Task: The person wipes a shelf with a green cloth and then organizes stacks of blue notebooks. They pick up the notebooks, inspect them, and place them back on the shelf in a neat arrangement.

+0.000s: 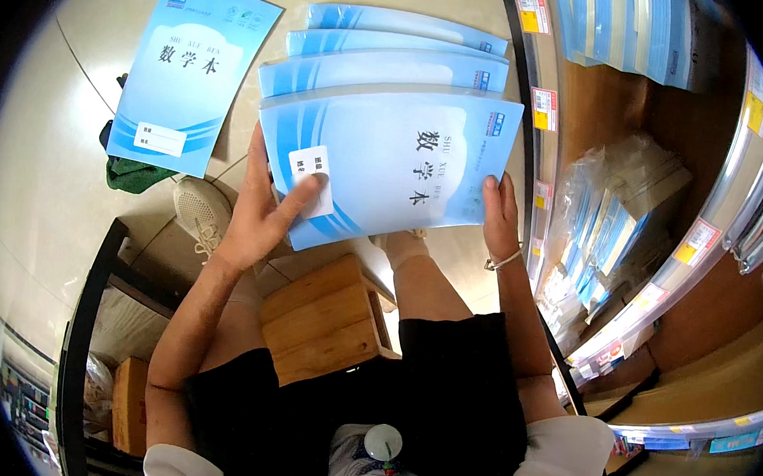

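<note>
Both of my hands grip a blue-and-white exercise book or thin stack of them [374,151], which bears printed writing and a white name box. My left hand [261,210] has its thumb across the front by the name box, its fingers hidden behind. At the opposite short edge, my right hand [503,210] presses its thumb on the cover. Three more blue exercise books or stacks [383,72] show staggered just beyond it; whether they rest on the floor is hidden. Apart from these, at the upper left, lies another blue exercise book [190,85] on a dark green item [130,175].
Shelves with price-tagged edge strips [675,265] curve along the right. They hold blue books [625,33] and plastic-wrapped stacks [597,233]. Between my legs stands a wooden stool [323,313]. A black-framed rack [80,323] with a cardboard box [129,406] is at the left.
</note>
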`<control>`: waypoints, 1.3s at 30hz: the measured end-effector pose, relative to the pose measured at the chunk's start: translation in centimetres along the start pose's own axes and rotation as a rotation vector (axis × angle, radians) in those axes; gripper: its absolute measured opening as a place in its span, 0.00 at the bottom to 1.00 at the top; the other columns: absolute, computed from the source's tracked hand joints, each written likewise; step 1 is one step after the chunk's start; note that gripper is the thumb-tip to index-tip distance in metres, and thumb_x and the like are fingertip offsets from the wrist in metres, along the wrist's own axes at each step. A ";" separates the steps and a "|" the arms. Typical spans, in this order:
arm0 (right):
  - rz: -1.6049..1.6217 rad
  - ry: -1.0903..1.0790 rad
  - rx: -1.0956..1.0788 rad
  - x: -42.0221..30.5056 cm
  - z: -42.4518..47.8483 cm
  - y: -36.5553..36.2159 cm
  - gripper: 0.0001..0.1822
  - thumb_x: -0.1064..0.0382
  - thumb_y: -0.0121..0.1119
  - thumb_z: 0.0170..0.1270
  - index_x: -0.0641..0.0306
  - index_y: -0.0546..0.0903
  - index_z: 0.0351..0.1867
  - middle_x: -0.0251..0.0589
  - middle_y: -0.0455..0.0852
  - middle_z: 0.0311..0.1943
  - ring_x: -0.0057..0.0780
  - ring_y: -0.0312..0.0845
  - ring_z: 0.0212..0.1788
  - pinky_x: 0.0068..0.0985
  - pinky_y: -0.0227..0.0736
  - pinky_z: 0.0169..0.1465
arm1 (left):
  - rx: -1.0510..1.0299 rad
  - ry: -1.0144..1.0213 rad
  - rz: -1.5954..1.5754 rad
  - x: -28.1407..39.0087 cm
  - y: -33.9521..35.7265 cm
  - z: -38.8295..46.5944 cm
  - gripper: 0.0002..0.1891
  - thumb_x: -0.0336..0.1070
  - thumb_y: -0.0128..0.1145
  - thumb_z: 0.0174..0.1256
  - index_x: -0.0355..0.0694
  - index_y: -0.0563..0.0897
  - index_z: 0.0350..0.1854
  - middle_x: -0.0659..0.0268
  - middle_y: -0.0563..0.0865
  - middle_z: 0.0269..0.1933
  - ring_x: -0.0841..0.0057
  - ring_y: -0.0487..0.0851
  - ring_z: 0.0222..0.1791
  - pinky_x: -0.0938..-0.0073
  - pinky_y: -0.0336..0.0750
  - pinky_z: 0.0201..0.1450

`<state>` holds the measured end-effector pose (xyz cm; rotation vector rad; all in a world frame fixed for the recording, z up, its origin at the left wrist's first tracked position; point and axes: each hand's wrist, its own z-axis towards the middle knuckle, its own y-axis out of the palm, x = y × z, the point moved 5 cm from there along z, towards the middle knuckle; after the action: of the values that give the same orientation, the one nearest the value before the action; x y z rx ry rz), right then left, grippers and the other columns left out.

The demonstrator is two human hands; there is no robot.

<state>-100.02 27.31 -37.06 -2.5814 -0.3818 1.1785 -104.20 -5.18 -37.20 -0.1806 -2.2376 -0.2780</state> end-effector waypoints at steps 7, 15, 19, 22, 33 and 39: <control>0.109 -0.045 0.074 -0.4 1.0 1.3 0.25 0.52 0.47 0.72 0.70 0.66 0.60 0.44 0.74 0.51 0.26 0.69 0.51 0.27 0.65 0.56 | 0.050 -0.084 -0.016 0.1 -0.4 1.2 0.47 0.47 0.67 0.58 0.34 0.48 0.70 0.48 0.71 0.57 0.64 0.77 0.56 0.65 0.76 0.55; 0.070 -0.075 0.098 -0.7 1.8 1.0 0.24 0.55 0.49 0.71 0.69 0.66 0.62 0.42 0.74 0.51 0.25 0.70 0.50 0.26 0.66 0.56 | 0.080 -0.143 -0.047 1.3 -0.5 1.8 0.43 0.45 0.72 0.52 0.27 0.60 0.62 0.50 0.79 0.47 0.66 0.83 0.46 0.67 0.80 0.49; 0.159 -0.007 0.087 -1.9 1.1 1.0 0.25 0.55 0.51 0.69 0.70 0.67 0.61 0.42 0.75 0.50 0.26 0.70 0.49 0.26 0.64 0.56 | 0.052 -0.085 0.051 1.7 -0.3 0.9 0.41 0.43 0.73 0.51 0.30 0.61 0.61 0.52 0.80 0.46 0.66 0.83 0.45 0.69 0.80 0.49; 0.262 0.066 0.057 -1.7 0.1 1.1 0.26 0.54 0.51 0.68 0.71 0.68 0.60 0.41 0.76 0.49 0.26 0.70 0.49 0.25 0.64 0.56 | 0.063 0.057 0.084 3.6 -0.1 -0.7 0.44 0.39 0.73 0.49 0.30 0.56 0.63 0.50 0.76 0.50 0.63 0.79 0.52 0.62 0.77 0.53; 0.326 0.193 0.070 1.1 -0.7 3.3 0.33 0.52 0.60 0.61 0.72 0.63 0.59 0.49 0.69 0.55 0.32 0.66 0.56 0.30 0.62 0.60 | 0.062 -0.340 -0.038 -0.5 -1.7 -0.5 0.39 0.32 0.63 0.44 0.30 0.58 0.61 0.54 0.76 0.45 0.68 0.79 0.46 0.67 0.76 0.49; 0.417 0.349 -0.022 1.6 -1.1 3.3 0.36 0.48 0.63 0.59 0.71 0.63 0.61 0.49 0.71 0.55 0.33 0.66 0.58 0.31 0.62 0.62 | -0.003 -0.334 -0.034 -1.1 -1.8 -0.7 0.39 0.34 0.66 0.42 0.31 0.61 0.60 0.56 0.77 0.44 0.68 0.79 0.46 0.69 0.76 0.50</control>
<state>-97.74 24.65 -38.67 -2.8980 0.2293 0.8037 -103.33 -7.15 -37.89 -0.2032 -2.5734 -0.2866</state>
